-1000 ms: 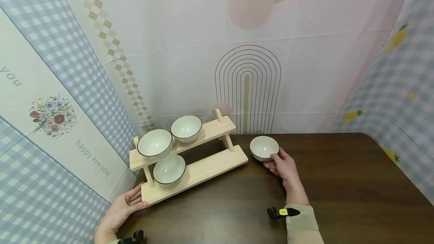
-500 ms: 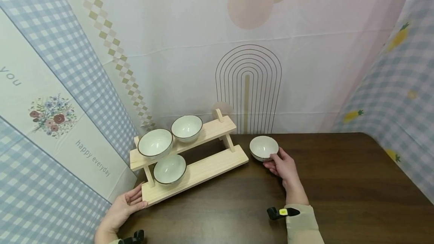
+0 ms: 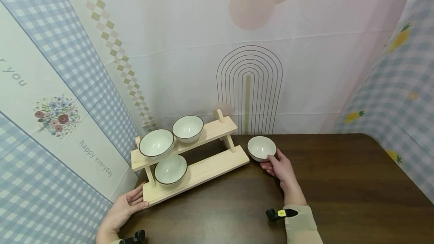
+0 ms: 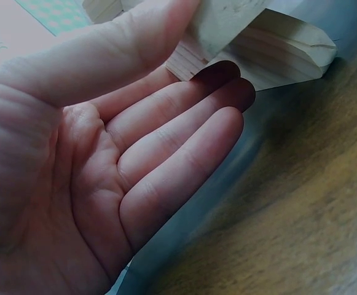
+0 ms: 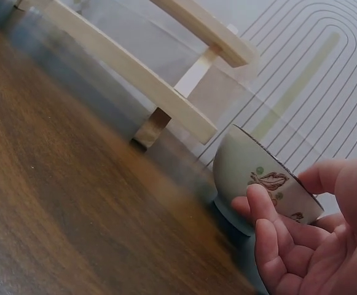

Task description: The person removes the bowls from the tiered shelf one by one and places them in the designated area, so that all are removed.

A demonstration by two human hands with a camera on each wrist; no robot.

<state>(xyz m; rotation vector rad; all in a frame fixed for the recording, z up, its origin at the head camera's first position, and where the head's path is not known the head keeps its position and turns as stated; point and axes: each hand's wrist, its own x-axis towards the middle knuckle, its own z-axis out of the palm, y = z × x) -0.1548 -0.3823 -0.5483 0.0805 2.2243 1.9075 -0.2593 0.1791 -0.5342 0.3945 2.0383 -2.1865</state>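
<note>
My right hand (image 3: 280, 168) holds a white bowl (image 3: 262, 148) by its near right side, thumb at the rim and fingers against the outer wall. In the right wrist view the bowl (image 5: 252, 175) shows a brown and green leaf pattern. Just left of it stands a two-tier wooden display rack (image 3: 217, 165). At the rack's left end my left hand (image 3: 123, 210) grips the lower board between thumb and fingers. Two dark-rimmed bowls, a left one (image 3: 156, 144) and a right one (image 3: 188, 128), sit on the upper board. Another bowl (image 3: 171, 169) sits at the lower board's left.
The dark wooden table (image 3: 352, 183) stretches to the right and in front of the rack. A patterned white cloth (image 3: 183, 48) hangs behind it. Blue checked cloth (image 3: 37, 183) closes off the left side, and more checked cloth (image 3: 383, 97) hangs on the right.
My right hand and its bowl have shifted slightly left, closer to the rack's right end. The left hand stays at the rack, and the other bowls keep their places.
</note>
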